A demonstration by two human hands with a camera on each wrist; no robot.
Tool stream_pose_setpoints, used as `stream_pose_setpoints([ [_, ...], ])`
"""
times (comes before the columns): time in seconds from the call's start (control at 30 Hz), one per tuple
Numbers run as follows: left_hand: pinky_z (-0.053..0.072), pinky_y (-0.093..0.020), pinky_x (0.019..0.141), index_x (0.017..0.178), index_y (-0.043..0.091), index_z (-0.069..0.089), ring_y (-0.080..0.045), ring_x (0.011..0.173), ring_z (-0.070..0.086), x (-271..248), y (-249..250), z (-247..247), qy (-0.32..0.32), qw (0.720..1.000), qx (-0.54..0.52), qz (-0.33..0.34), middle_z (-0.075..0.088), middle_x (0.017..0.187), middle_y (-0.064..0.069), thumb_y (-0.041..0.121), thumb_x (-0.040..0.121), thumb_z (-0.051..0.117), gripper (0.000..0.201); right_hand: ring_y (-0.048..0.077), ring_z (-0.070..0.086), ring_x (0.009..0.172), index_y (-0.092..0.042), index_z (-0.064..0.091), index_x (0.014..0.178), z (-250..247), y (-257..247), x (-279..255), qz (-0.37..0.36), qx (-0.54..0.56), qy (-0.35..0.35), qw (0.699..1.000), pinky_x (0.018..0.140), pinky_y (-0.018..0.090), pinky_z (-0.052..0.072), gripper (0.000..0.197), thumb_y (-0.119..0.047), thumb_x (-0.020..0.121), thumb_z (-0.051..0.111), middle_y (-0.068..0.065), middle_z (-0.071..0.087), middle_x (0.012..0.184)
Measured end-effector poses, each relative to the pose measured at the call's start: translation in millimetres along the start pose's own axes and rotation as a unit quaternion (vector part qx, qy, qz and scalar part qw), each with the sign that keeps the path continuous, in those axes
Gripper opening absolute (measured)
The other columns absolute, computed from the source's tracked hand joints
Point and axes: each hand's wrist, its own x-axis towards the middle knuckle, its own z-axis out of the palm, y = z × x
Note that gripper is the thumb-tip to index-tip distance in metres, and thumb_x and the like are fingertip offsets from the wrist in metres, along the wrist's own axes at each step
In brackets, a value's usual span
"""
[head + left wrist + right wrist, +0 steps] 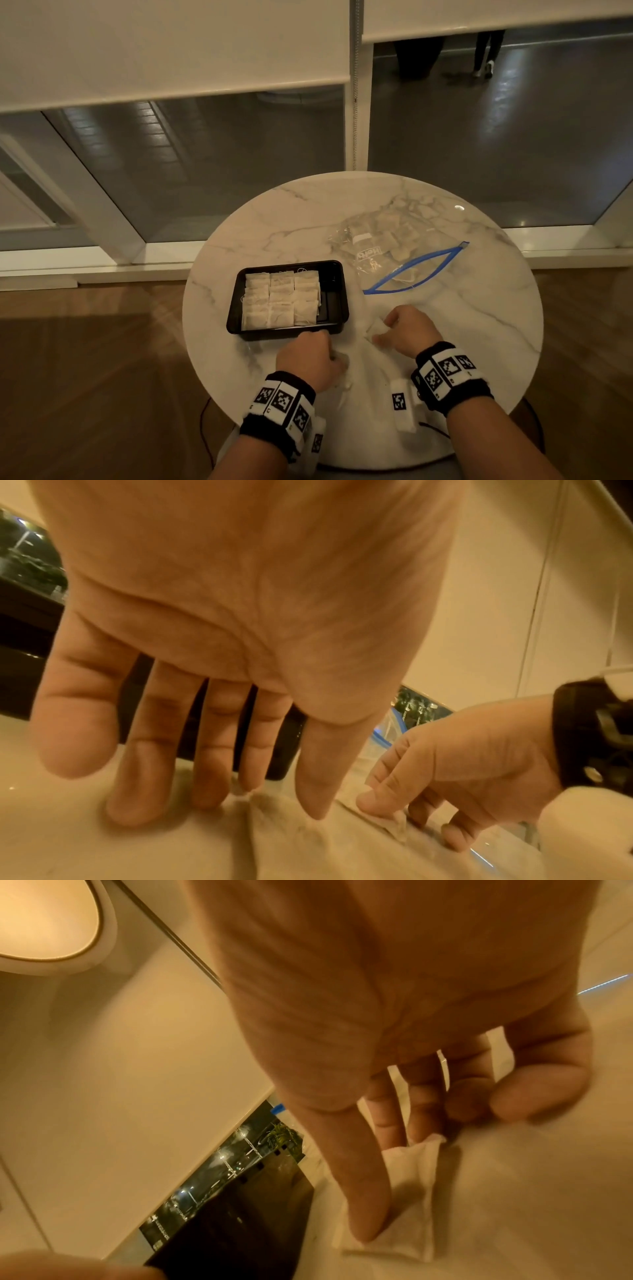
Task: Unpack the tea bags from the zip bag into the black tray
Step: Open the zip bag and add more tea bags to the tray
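Note:
The black tray sits left of centre on the round marble table, with several tea bags laid in rows inside. Behind and to its right lies the clear zip bag, its blue zipper gaping, more tea bags inside. My right hand pinches a white tea bag lying on the table between thumb and fingers. My left hand is just in front of the tray, its fingers straight and touching another tea bag on the table.
The tray's right strip holds no tea bags. The table's near edge runs under my wrists, with wooden floor below. Glass panels and white blinds stand behind the table. A person's legs show beyond the glass.

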Motion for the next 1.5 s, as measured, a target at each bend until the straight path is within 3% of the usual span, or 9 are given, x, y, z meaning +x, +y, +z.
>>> stream_pose_setpoints([
  [0.23,0.057,-0.033,0.087,0.112,0.028,0.066,-0.010,0.092,0.063,-1.1,-8.7,-13.7,0.011,0.997,-0.081,0.009,0.066,0.104,0.008,0.052,0.091,0.063,0.033,0.016,0.065,0.073,-0.019,0.062,0.084,-8.1,-7.9,-9.1,-0.058,0.079,-0.055,0.994,0.069,0.033,0.058,0.028,-0.025,0.074,0.087,0.003,0.068,0.087],
  [0.37,0.051,-0.016,0.078,0.123,0.029,0.064,-0.001,0.095,0.064,-1.7,-9.8,-23.3,0.030,0.965,-0.253,0.055,0.068,0.109,0.011,0.049,0.092,0.067,0.037,0.009,0.059,0.061,-0.017,0.063,0.092,-27.0,-23.2,-24.4,-0.126,0.147,-0.104,0.976,0.049,0.022,0.044,0.036,-0.023,0.070,0.091,0.001,0.071,0.083],
  [0.53,0.056,-0.023,0.068,0.097,0.029,0.070,-0.004,0.080,0.068,-0.2,-9.6,-30.6,0.111,0.905,-0.402,0.082,0.073,0.087,0.009,0.029,0.096,0.067,0.003,0.011,0.065,0.058,-0.008,0.065,0.096,-37.1,-59.9,-41.1,-0.216,0.235,-0.108,0.942,0.053,0.025,0.051,0.024,-0.012,0.081,0.082,0.004,0.074,0.070],
  [0.87,0.059,-0.031,0.071,0.088,0.024,0.066,-0.013,0.075,0.067,6.2,-39.9,-31.5,0.183,0.872,-0.454,0.029,0.070,0.080,0.004,0.017,0.097,0.065,0.011,0.020,0.068,0.072,-0.009,0.074,0.088,-5.0,-95.8,-32.9,-0.174,0.327,-0.106,0.923,0.060,0.030,0.056,0.014,-0.020,0.093,0.070,0.012,0.074,0.085],
  [0.97,0.054,-0.024,0.078,0.095,0.027,0.065,-0.005,0.085,0.063,6.3,-47.8,-33.4,0.183,0.913,-0.364,0.017,0.068,0.089,0.012,0.031,0.100,0.058,0.010,0.014,0.068,0.068,-0.015,0.072,0.089,-1.1,-102.5,-27.3,-0.194,0.303,-0.065,0.931,0.055,0.027,0.054,0.005,-0.018,0.093,0.069,0.004,0.074,0.081],
  [1.03,0.049,-0.034,0.088,0.105,0.029,0.063,-0.012,0.101,0.056,8.8,-56.7,-27.8,0.186,0.976,-0.111,-0.023,0.063,0.103,0.012,0.046,0.102,0.040,0.028,0.016,0.069,0.072,-0.019,0.070,0.092,2.2,-105.7,-16.7,-0.191,0.261,-0.027,0.946,0.057,0.030,0.057,0.003,-0.016,0.093,0.069,0.003,0.073,0.084],
  [1.1,0.043,-0.042,0.098,0.110,0.030,0.064,-0.019,0.111,0.050,10.8,-63.0,-18.8,0.171,0.982,0.030,-0.068,0.061,0.112,0.006,0.051,0.101,0.027,0.043,0.018,0.069,0.076,-0.021,0.069,0.093,6.7,-110.1,-4.6,-0.193,0.180,0.003,0.965,0.063,0.034,0.061,0.004,-0.017,0.092,0.069,0.002,0.071,0.085],
  [1.33,0.034,-0.054,0.106,0.107,0.031,0.069,-0.032,0.115,0.052,15.1,-57.0,-0.6,0.154,0.985,0.043,-0.070,0.059,0.125,-0.003,0.051,0.095,0.014,0.060,0.015,0.068,0.073,-0.024,0.065,0.087,21.5,-130.8,10.0,-0.219,-0.005,-0.047,0.975,0.072,0.035,0.061,0.010,-0.016,0.090,0.069,-0.001,0.067,0.079],
  [1.5,0.030,-0.057,0.107,0.114,0.033,0.068,-0.037,0.129,0.045,18.0,-55.3,-1.0,0.131,0.987,0.040,-0.080,0.043,0.152,-0.005,0.053,0.086,0.002,0.074,0.009,0.065,0.073,-0.028,0.063,0.085,25.8,-136.6,15.1,-0.211,-0.082,-0.089,0.970,0.065,0.020,0.050,0.020,-0.009,0.087,0.068,-0.006,0.064,0.084],
])
